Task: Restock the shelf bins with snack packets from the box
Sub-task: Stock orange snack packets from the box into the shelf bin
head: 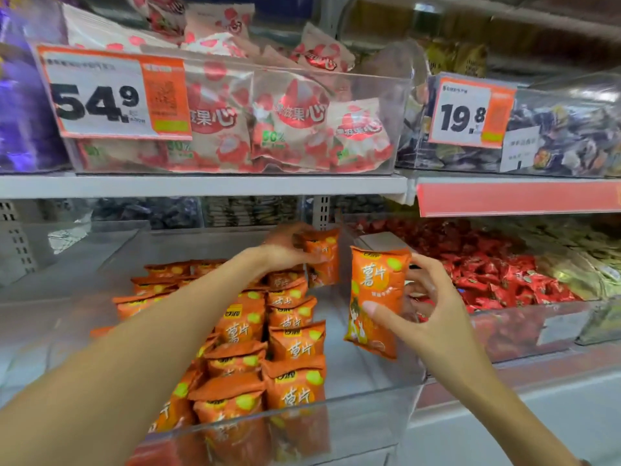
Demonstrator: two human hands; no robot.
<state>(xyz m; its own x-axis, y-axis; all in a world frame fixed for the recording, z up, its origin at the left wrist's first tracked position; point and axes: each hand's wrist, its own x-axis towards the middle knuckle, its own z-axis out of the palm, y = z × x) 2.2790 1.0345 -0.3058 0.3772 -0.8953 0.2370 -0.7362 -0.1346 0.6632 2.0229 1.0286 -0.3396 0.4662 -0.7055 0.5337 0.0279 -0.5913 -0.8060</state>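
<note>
1. The left hand (285, 250) reaches deep into the clear shelf bin (353, 418), fingers curled round an orange chip packet (322, 257) held upright at the bin's far right, about 1 o'clock from the stacked packets.
2. The right hand (433, 317) pinches a second orange packet (378, 301) between thumb and fingertips — long axis near vertical, top tilted slightly toward 1 o'clock — hovering over the bin's right side.
3. Rows of orange packets (268, 351) already fill the bin's middle, standing on end and running from 6 toward 12 o'clock; the strip along the right wall looks bare.
4. The deciding relation, as I judge it: the empty lane lies directly below and a little toward 7 o'clock of the right hand's packet, so that hand is nearer the front gap, while the left hand serves the back.
5. A bin of red sweets (504, 280) sits at 3 o'clock; the bin of strawberry-print packets (285, 119) is on the shelf above at 12 o'clock, behind a 54.9 price tag (111, 92).
6. The supply box is out of view — I cannot tell where it stands.
</note>
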